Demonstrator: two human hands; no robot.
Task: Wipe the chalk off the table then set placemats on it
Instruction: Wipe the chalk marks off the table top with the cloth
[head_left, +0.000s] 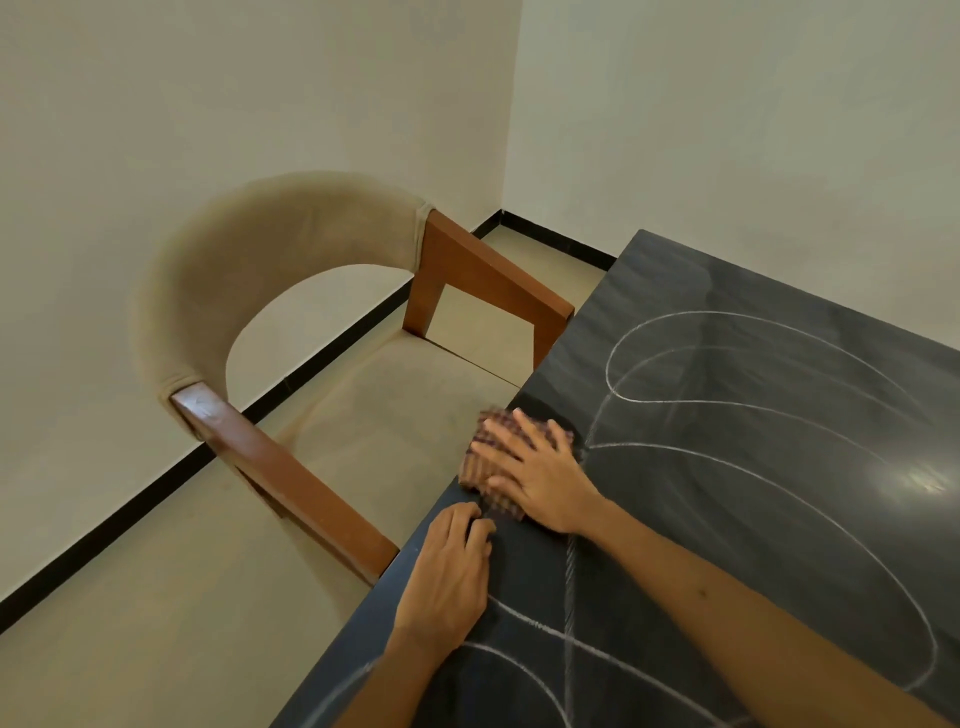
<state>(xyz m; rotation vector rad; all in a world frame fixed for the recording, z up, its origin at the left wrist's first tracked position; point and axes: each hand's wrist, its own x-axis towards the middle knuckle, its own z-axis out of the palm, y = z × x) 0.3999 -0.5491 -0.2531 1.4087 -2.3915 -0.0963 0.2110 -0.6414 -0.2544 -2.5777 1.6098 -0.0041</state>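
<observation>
At the near-left edge of the dark worktop (779, 519), right hand (540, 475) presses flat on a folded checked cloth (480, 457), fingers (506, 434) spread and straight; left hand (449, 577) has curled fingers on the cloth's near corner, looks like a pinch. Cloth is soft, light and limp, so it'll bunch; judge flat-palm pressure on its middle works best, corner pinned. Chalk loops (727, 467) cover most of the surface, wiping barely started. No placemats in view. Upholstered wooden armchair (291, 322) tucked beside the edge
</observation>
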